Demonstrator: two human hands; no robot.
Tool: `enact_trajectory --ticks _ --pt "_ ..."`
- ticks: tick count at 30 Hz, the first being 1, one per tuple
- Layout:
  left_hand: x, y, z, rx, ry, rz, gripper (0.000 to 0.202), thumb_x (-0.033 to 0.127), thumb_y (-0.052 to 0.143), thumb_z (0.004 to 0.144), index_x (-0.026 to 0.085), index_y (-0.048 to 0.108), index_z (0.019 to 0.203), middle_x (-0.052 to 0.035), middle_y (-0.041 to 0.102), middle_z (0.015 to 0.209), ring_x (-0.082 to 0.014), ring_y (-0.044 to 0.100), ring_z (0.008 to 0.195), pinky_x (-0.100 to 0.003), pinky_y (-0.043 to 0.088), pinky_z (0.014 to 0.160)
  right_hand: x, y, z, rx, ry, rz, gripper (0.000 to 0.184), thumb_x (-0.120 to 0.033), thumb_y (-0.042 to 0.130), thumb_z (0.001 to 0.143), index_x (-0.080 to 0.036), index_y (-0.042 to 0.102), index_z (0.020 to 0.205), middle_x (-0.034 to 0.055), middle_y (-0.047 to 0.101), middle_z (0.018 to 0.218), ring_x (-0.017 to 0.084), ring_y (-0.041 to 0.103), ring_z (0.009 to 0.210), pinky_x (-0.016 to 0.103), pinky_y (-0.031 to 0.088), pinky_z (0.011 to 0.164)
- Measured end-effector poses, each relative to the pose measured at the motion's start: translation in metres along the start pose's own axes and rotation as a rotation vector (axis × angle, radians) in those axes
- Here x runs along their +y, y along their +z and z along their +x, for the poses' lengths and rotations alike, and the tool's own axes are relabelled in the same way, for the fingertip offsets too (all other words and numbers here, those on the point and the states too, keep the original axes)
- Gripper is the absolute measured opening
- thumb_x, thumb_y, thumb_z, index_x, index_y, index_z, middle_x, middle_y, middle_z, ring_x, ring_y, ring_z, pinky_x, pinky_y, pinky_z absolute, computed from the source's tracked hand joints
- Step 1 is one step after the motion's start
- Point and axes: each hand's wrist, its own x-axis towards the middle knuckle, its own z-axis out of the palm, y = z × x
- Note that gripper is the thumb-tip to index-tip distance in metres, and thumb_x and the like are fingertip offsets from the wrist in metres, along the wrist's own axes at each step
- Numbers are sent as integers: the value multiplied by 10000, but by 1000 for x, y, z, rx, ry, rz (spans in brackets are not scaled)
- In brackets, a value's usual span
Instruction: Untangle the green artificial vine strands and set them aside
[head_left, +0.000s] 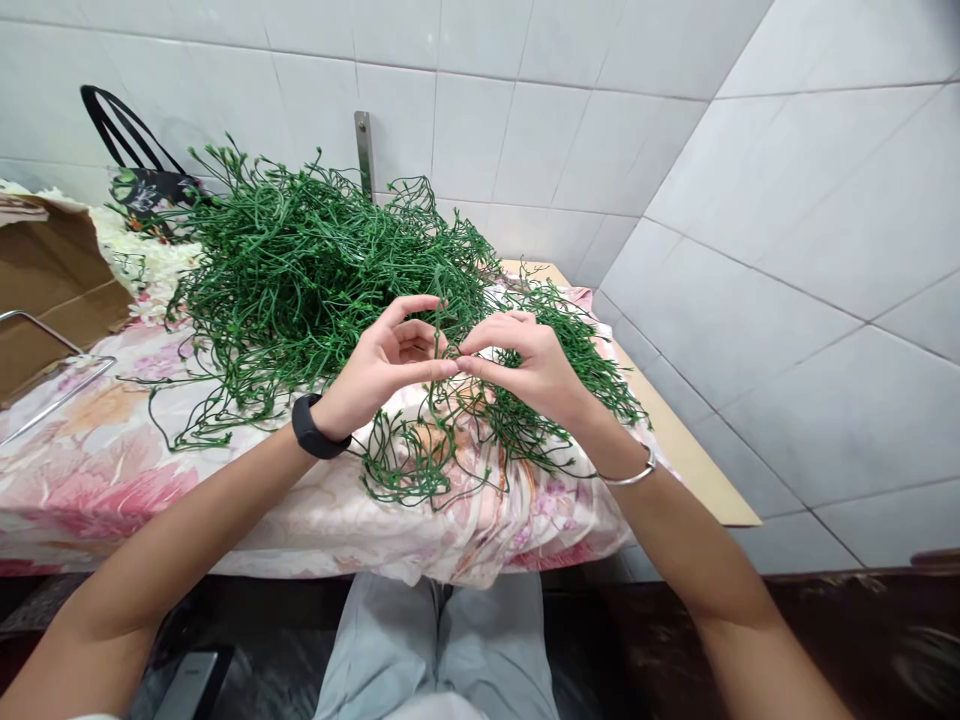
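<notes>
My left hand [397, 350] and my right hand [521, 360] meet over the near part of the table, thumb tips together. Both pinch a thin green artificial stem [439, 400] that runs up and down between them. A large tangled heap of green plastic stems [300, 260] lies just behind my left hand. Under and beyond my right hand spreads a flatter bunch of stems [574, 345]. A small loose cluster of stems [405, 460] lies on the cloth below my hands. My fingers partly hide where the stem is gripped.
A floral cloth [82, 480] covers the table. At the left are a cardboard box [52, 290], a bent metal rod [67, 395], white artificial flowers [154, 255] and a black-handled bag [150, 190]. A metal bracket [364, 150] stands against the tiled wall [480, 120]. A board edge [697, 460] juts out at right.
</notes>
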Motion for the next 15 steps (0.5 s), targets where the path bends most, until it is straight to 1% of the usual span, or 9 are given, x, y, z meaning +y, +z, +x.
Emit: enact_trajectory --ticks 1,3,5,9,13,15 --pt "0 0 0 -13 -17 35 460 123 709 622 212 516 1030 8 562 835 -94 545 770 -224 468 705 1 0 0 8 -1 -3 173 -349 584 765 -187 630 724 1 647 743 119 560 755 312 324 803" --pt "-1 0 -1 -19 -33 98 282 167 704 636 169 565 881 3 556 813 -95 539 754 -230 464 707 2 0 -1 26 -3 -7 165 -343 595 757 -186 633 719 2 648 745 121 562 759 309 327 794" --pt "0 0 -1 9 -16 145 169 216 685 664 149 574 772 4 552 769 -87 529 718 -223 456 688 2 0 -1 50 1 -1 157 -338 599 753 -188 633 718 -2 645 741 119 562 747 306 335 783" --pt "0 3 -2 120 54 235 141 279 653 699 160 591 743 6 565 725 -86 522 673 -212 431 630 0 -1 -1 49 34 54 161 -334 568 774 -190 629 736 2 640 752 118 564 745 304 363 778" --pt "0 6 -4 256 156 319 140 290 638 711 155 618 740 -27 622 786 -116 559 717 -236 446 661 -3 -3 0 19 78 133 190 -356 556 772 -182 623 735 17 629 753 119 557 727 293 404 746" --pt "1 6 -4 277 179 335 134 285 636 713 155 612 735 -25 628 779 -118 566 713 -237 451 664 -5 -4 1 20 116 190 197 -365 581 750 -175 630 736 23 632 752 121 561 719 280 422 714"
